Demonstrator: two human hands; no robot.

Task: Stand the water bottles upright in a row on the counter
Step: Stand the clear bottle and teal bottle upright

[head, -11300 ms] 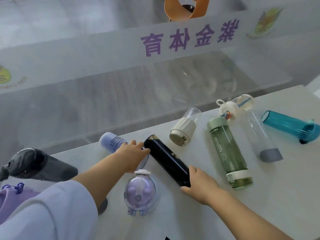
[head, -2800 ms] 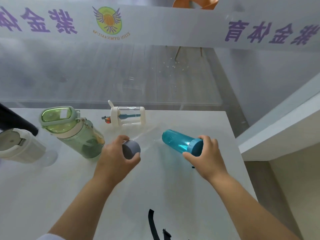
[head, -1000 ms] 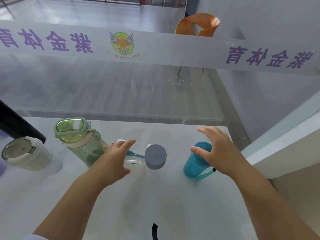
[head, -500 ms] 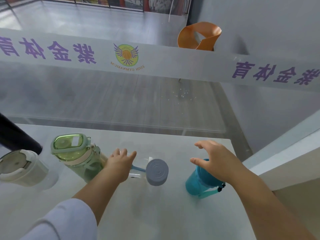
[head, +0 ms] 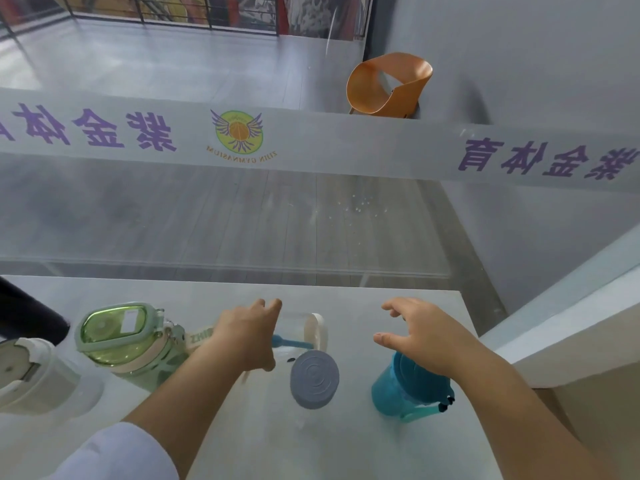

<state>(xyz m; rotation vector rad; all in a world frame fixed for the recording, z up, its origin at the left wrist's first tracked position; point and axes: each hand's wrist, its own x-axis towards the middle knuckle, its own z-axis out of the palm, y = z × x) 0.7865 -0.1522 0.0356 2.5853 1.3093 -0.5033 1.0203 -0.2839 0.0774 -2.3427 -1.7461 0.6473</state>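
- The teal bottle [head: 405,393] and the clear bottle with the grey end [head: 313,379], lying flat on the desk [head: 381,445] seconds ago, now stand near its far right corner, just beside each other.
- The green bottle [head: 131,344], white-lidded bottle [head: 31,372] and black bottle [head: 24,317] stand leftward in the same line.
- The right hand [head: 419,336] has let go and hovers spread above the teal bottle; the left hand [head: 246,336] is released too, beside the clear one.
- The row looks complete in view.
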